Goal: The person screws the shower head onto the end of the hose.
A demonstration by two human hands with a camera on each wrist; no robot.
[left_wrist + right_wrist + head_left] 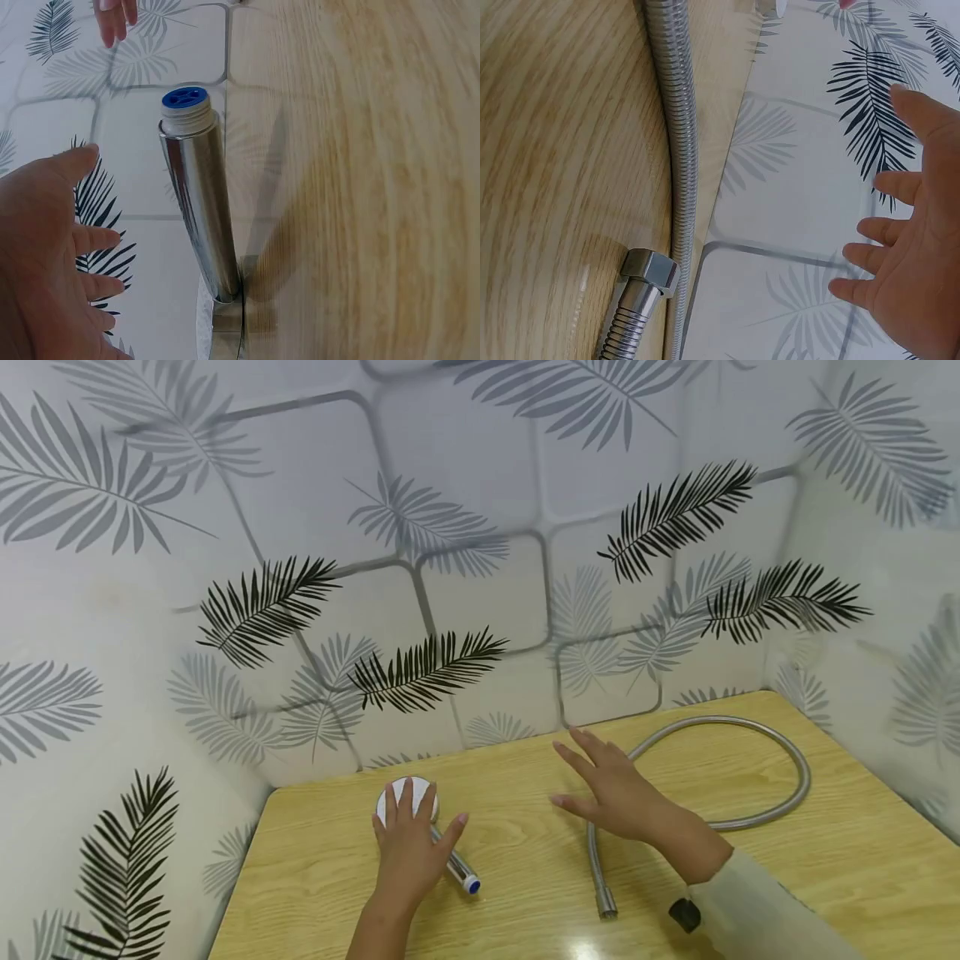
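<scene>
A handheld shower head (407,800) lies on the wooden table, its white round face partly covered by my left hand (411,852) in the head view. Its chrome handle (201,202) ends in a white threaded collar with a blue insert (185,97). The left fingers are spread, and the left wrist view shows a gap between them and the handle. My right hand (621,792) hovers with spread fingers above a metal shower hose (802,768), holding nothing. The hose lies in a wide loop, and one hex-nut end (649,271) rests nearer the front.
The light wooden table (315,877) meets walls papered with leaf prints (487,610) at the back and sides. A small black object (685,914) sits at the right sleeve's cuff (720,881).
</scene>
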